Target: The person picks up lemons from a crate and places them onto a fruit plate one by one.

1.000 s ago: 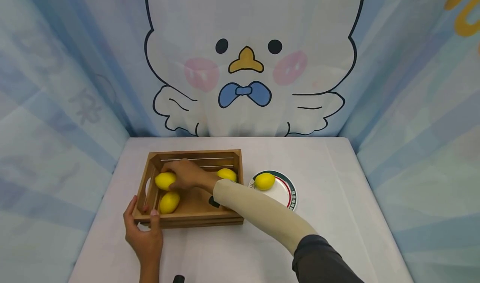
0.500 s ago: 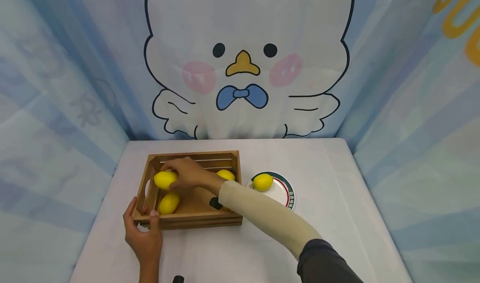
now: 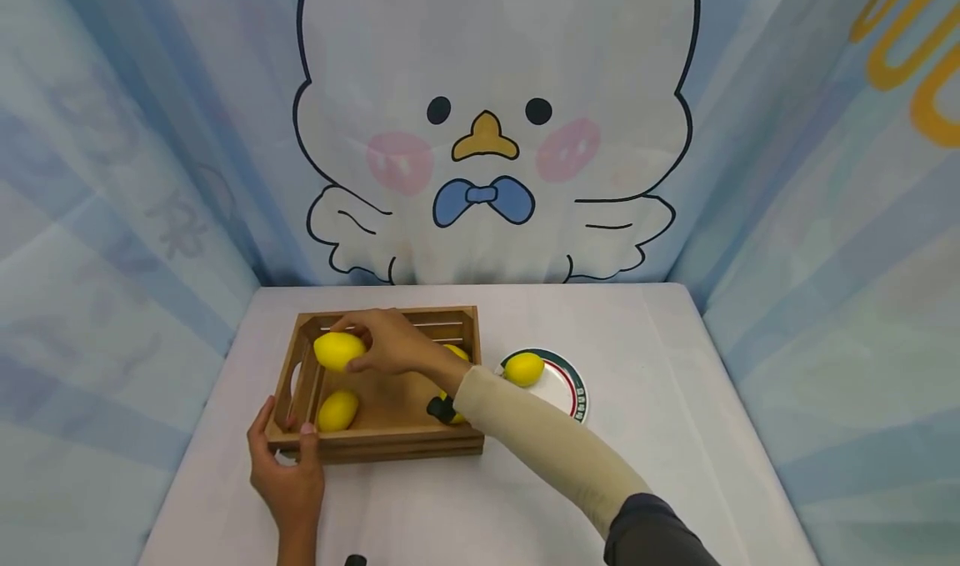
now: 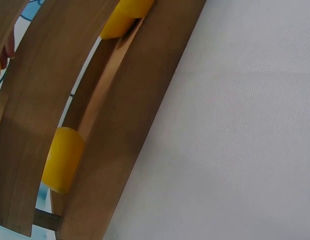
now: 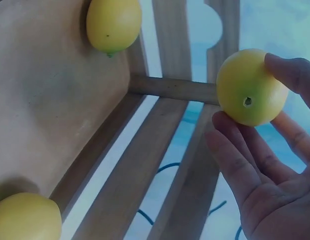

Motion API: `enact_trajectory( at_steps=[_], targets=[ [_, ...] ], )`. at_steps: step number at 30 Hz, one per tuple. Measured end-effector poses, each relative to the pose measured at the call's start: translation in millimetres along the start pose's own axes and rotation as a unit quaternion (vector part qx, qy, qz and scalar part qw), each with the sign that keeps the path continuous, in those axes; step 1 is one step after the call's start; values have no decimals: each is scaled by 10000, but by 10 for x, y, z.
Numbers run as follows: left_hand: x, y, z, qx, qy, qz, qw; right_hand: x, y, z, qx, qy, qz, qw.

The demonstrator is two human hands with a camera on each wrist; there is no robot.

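My right hand (image 3: pixel 401 343) pinches a yellow lemon (image 3: pixel 339 352) between thumb and fingers over the left part of a slatted wooden crate (image 3: pixel 386 448). In the right wrist view the held lemon (image 5: pixel 251 89) shows its stem end. Below it, one lemon (image 3: pixel 338 411) lies on the crate floor near the left end. At the crate's right end are a lemon (image 3: pixel 457 353) at the back and another (image 3: pixel 458 418) in front, both partly hidden by the right arm. My left hand (image 3: pixel 292 478) grips the crate's near left corner, thumb on the front rim.
Right of the crate stands a white plate (image 3: pixel 558 395) with a green and red rim, bearing one lemon (image 3: pixel 524 369). A white cloth covers the table (image 3: pixel 645 416). Printed curtains (image 3: pixel 480 249) enclose the back and sides. A small black object (image 3: pixel 356 560) shows at the front edge.
My right hand has lifted the lemon up from beside the other lemon and drawn slightly right. My left hand stays on the crate corner. The head view has shifted slightly.
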State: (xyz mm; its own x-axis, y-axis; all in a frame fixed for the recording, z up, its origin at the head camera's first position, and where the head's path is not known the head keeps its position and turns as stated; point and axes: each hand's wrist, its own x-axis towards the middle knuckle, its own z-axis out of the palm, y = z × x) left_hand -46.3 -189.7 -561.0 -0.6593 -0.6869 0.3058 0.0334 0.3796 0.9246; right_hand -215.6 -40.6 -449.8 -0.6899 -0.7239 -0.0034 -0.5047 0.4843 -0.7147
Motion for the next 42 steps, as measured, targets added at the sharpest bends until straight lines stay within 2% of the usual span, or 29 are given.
enact_trajectory(
  at_steps=[5,10,19,26,42],
  targets=[
    [-2,-10,-13,-35,46,38,10000,-41,-39,-39,234,28,48,9997],
    [-6,7,-12,44,-37,3,10000,-105,-60,-76,580,150,163,9981],
    [-12,-2,-4,-22,-20,104,9999,-245,-20,-134,1155,329,216,9925],
    [-24,-2,-16,-117,-9,143,9998,-417,-5,-186,1713,529,143,9837],
    [-17,26,-5,-124,79,46,9999,-725,51,-244,2387,934,307,9661]
  ],
)
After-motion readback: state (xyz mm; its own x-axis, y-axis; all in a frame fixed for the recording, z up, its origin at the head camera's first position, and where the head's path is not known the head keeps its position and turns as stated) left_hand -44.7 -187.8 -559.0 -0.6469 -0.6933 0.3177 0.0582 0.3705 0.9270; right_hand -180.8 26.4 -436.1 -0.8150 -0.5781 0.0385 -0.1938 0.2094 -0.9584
